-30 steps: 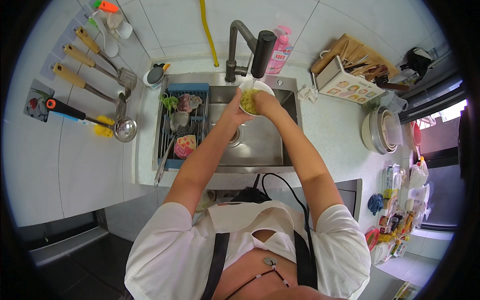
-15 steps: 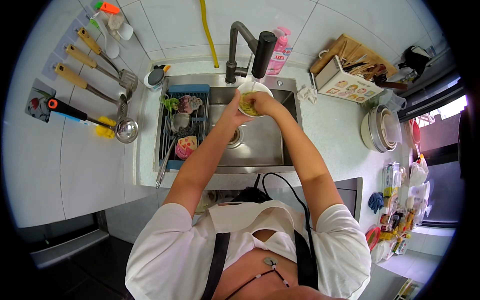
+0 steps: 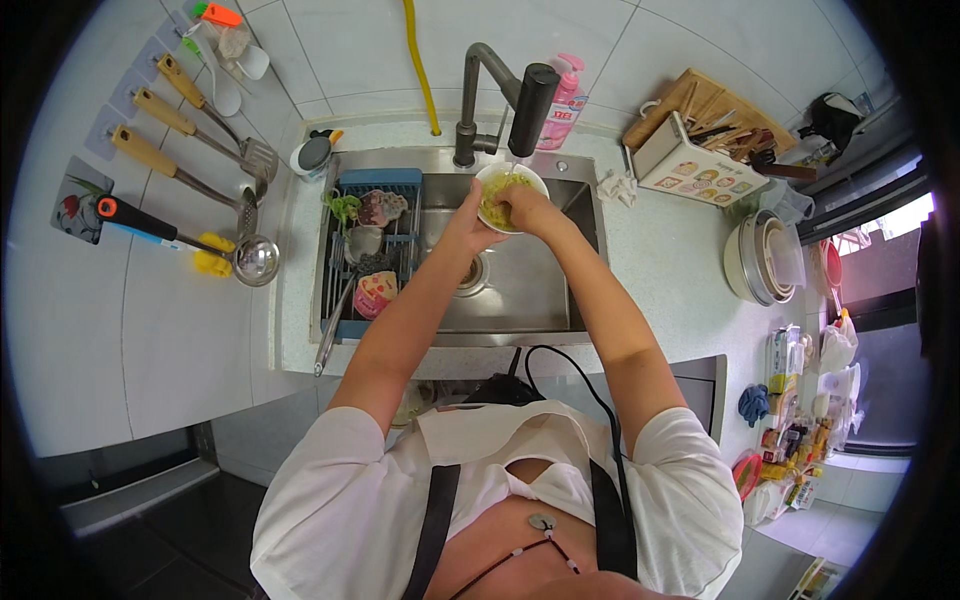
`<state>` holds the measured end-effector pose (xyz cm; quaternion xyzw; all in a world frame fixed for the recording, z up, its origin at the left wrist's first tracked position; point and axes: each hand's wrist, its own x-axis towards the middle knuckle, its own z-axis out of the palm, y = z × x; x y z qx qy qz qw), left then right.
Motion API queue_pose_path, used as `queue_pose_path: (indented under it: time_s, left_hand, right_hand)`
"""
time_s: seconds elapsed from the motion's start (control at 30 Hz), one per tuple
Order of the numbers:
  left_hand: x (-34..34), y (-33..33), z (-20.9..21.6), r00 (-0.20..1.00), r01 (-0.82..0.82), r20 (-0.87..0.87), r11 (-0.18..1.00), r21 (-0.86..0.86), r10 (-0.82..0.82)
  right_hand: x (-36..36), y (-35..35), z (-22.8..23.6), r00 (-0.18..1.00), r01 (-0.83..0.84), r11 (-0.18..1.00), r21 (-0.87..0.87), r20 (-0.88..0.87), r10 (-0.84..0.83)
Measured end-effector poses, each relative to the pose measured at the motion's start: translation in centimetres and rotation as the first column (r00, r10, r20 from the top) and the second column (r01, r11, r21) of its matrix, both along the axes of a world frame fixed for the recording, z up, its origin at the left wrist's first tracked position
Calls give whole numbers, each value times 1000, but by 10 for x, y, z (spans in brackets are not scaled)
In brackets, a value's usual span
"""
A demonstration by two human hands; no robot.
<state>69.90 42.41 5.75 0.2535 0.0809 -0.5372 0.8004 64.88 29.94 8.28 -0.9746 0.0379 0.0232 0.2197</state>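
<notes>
Compared with a second ago, the white bowl point(image 3: 490, 177) is looking wetter inside: its yellow pieces point(image 3: 493, 210), fuller before, are now sitting in pale water point(image 3: 496, 191). The bowl is staying in nearly the same place, over the back of the steel sink point(image 3: 512, 300), just below the dark faucet point(image 3: 533, 110). The left hand point(image 3: 468, 224) is gripping the bowl's left side; the right hand point(image 3: 530, 208) is dipping its fingers inside, and whether they are closing on anything cannot be told. A blue dish rack point(image 3: 380, 178) is bounding the sink's left side. Toward the front edge, the basin floor is stretching below the hands, giving room. The right forearm point(image 3: 598, 290) is crossing the front right corner, with counter point(image 3: 660, 265) continuing beyond toward stacked basins point(image 3: 737, 265).
</notes>
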Motion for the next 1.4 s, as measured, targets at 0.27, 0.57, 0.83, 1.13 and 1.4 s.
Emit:
queue_pose_path:
  time_s: [0.27,0.57,0.83,1.13,1.4]
  left_hand:
    - [1,12,5,999,-38,-30,998,-43,37]
    - [10,12,-13,999,-37,3,997,-74,38]
    - [9,12,-13,998,-57,-22,991,-124,55]
    - [0,12,6,996,-87,-24,995,-50,86]
    - [-4,18,0,988,-138,-78,990,-8,137]
  right_hand:
    - [2,2,18,953,148,982,114,251,-172]
    - [6,0,16,918,229,950,212,277,-283]
    - [-4,-16,13,870,257,873,415,293,-396]
    - [-14,-27,6,820,311,809,499,289,-494]
    - [-26,-27,-2,803,373,813,447,284,-524]
